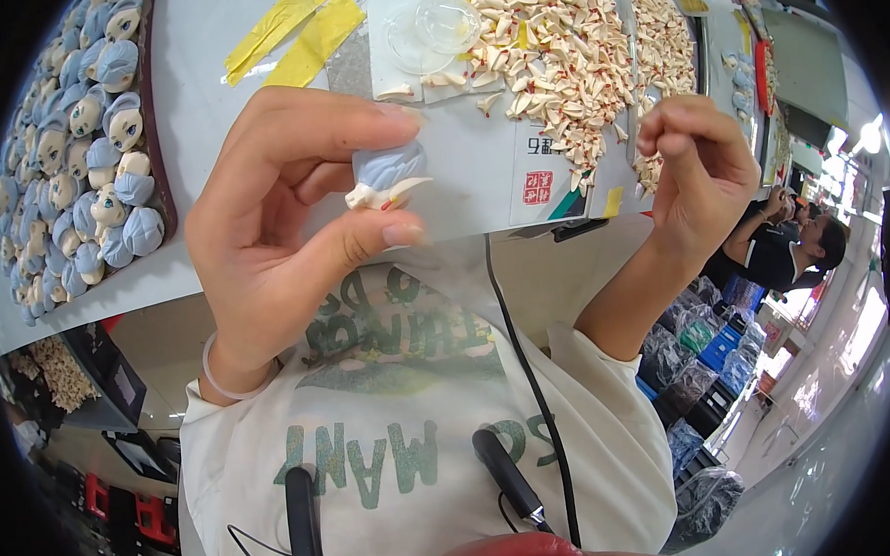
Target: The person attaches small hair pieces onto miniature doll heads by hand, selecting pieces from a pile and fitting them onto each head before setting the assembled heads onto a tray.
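Note:
My left hand point(285, 186) pinches a small figurine head point(390, 167) with light-blue hair between thumb and fingers, above the table's near edge. A cream, pointed piece point(403, 191) with a red spot sits against the underside of that head. Over to the right, my right hand point(701, 166) is raised beside the heaps of small parts, its fingers curled and the fingertips drawn in toward the thumb. Whatever might be between those fingertips is hidden. Cream pointed pieces with red marks point(555, 58) lie in a large heap between the two hands, toward the far side.
A tray point(155, 121) packed with blue-haired figurine heads stands at the left. Yellow tape strips point(304, 38) and round clear dishes point(446, 23) lie at the far side. A second heap of cream pieces point(664, 35) is farther right. Another person point(782, 251) sits at the right.

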The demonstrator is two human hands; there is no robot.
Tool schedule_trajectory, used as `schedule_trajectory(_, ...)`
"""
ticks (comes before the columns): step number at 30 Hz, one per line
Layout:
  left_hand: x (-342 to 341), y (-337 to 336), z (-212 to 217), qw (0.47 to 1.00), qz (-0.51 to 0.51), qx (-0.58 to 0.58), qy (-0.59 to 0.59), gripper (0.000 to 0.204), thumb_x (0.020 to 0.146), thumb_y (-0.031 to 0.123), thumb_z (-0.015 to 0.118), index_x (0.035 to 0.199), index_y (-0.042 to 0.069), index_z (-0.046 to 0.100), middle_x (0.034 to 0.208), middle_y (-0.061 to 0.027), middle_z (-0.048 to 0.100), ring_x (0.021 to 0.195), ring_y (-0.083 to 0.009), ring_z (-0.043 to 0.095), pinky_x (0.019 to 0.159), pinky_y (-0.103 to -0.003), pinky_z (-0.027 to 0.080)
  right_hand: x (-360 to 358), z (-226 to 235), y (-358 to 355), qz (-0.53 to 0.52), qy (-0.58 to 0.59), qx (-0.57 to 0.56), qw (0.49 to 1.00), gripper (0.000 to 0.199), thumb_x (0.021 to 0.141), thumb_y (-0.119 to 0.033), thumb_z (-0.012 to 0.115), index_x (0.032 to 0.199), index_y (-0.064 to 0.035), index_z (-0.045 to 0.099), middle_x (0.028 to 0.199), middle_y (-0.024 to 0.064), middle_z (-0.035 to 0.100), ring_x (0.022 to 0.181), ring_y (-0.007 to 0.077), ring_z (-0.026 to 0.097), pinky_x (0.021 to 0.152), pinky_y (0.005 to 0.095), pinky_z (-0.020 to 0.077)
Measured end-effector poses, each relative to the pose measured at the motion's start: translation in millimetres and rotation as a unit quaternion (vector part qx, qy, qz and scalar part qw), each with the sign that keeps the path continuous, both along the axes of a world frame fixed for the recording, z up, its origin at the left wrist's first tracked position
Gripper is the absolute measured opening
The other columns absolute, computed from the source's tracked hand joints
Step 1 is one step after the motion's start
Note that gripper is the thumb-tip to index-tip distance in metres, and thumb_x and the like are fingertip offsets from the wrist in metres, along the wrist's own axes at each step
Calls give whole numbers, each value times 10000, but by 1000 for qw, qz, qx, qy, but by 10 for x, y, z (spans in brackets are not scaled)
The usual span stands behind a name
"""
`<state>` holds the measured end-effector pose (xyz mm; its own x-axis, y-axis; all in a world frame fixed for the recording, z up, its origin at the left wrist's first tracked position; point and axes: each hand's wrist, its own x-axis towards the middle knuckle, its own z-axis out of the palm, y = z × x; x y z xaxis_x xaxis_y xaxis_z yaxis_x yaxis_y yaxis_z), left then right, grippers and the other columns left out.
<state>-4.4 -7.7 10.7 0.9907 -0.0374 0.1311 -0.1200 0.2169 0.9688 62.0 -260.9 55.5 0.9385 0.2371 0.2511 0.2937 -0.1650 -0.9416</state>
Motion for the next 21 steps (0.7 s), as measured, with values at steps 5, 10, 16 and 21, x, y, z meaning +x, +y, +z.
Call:
schedule_trajectory(5,-2,37,-25,1000,-17,-12,3,424,638,126,730,976,-19,519,952,-125,516,750,-168,575,637,-226,492,-62,-31,34,96,30,131,986,211,673,-27,688,808,38,540,720,138,573,604,164,560,524,233,463)
schedule_trajectory(10,-9,69,-33,999,-30,-21,9,430,635,136,733,973,-22,518,948,-128,516,771,-175,569,651,-231,496,-8,-71,214,85,-4,128,988,198,671,4,680,798,44,533,721,137,577,596,165,566,518,227,467)
schedule_trajectory(16,7,47,-59,998,-43,-45,-30,471,611,107,745,994,-20,503,963,-132,503,856,-199,551,698,-260,502,61,-79,583,-38,-152,-28,987,195,616,102,677,768,58,564,718,131,592,628,159,586,545,215,478)
schedule_trajectory(21,-20,19,-10,984,-24,-173,41,476,632,27,709,1033,-15,457,979,-132,484,892,-217,538,730,-280,487,187,-147,705,-72,-230,-56,969,187,580,104,700,710,42,582,724,112,602,661,146,582,571,208,471)
